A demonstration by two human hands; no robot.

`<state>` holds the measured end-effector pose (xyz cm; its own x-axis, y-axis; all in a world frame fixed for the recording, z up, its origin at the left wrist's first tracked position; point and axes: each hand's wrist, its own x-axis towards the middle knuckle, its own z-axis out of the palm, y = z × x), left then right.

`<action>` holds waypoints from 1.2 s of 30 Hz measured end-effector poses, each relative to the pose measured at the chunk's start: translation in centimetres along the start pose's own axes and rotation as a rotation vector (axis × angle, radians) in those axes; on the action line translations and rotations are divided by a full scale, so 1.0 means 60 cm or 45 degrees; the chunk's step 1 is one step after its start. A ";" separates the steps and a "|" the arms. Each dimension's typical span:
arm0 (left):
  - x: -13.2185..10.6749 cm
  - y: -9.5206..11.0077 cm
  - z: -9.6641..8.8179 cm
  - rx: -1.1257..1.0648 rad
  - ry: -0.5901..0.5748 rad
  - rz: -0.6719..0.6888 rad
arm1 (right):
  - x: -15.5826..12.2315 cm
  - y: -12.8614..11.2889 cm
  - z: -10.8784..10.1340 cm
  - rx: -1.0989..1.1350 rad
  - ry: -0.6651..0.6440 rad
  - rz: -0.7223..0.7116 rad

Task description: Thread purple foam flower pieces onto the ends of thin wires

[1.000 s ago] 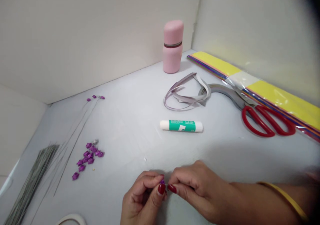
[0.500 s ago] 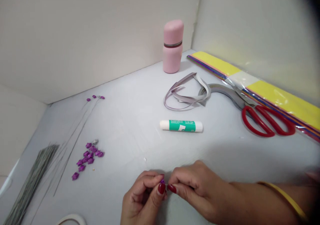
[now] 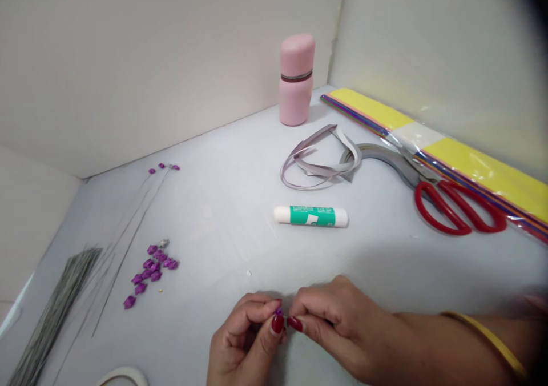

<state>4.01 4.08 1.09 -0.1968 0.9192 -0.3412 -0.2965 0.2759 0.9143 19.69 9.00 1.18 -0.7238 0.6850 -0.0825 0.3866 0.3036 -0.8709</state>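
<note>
My left hand (image 3: 246, 343) and my right hand (image 3: 331, 317) meet fingertip to fingertip low in the view, both pinched on a tiny purple paper star (image 3: 278, 312). Only a sliver of the star shows between the thumbs. A yellow bangle (image 3: 483, 332) circles my right wrist. To the left lies a small heap of purple stars (image 3: 150, 269), with a bundle of thin grey wires (image 3: 51, 312) beyond it. A few wires tipped with purple stars (image 3: 162, 167) lie further back.
A green and white glue stick (image 3: 310, 216) lies mid-table. Behind it are curled grey paper strips (image 3: 319, 157), red-handled scissors (image 3: 445, 200), a pack of coloured paper (image 3: 449, 152) along the right wall and a pink bottle (image 3: 295, 80) in the corner. A tape roll (image 3: 122, 376) pokes in at the bottom.
</note>
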 end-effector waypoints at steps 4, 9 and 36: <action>-0.001 0.000 0.000 0.001 0.009 -0.029 | 0.001 0.002 0.000 0.003 -0.007 0.010; -0.001 -0.001 -0.002 0.025 -0.007 -0.010 | 0.002 -0.002 -0.002 0.009 -0.009 0.013; 0.000 0.002 0.000 0.052 0.038 -0.032 | 0.003 0.000 -0.001 0.019 -0.020 0.034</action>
<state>3.98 4.11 1.18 -0.2176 0.9031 -0.3701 -0.2632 0.3109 0.9133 19.59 9.19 1.20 -0.7223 0.6821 -0.1138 0.3979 0.2753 -0.8751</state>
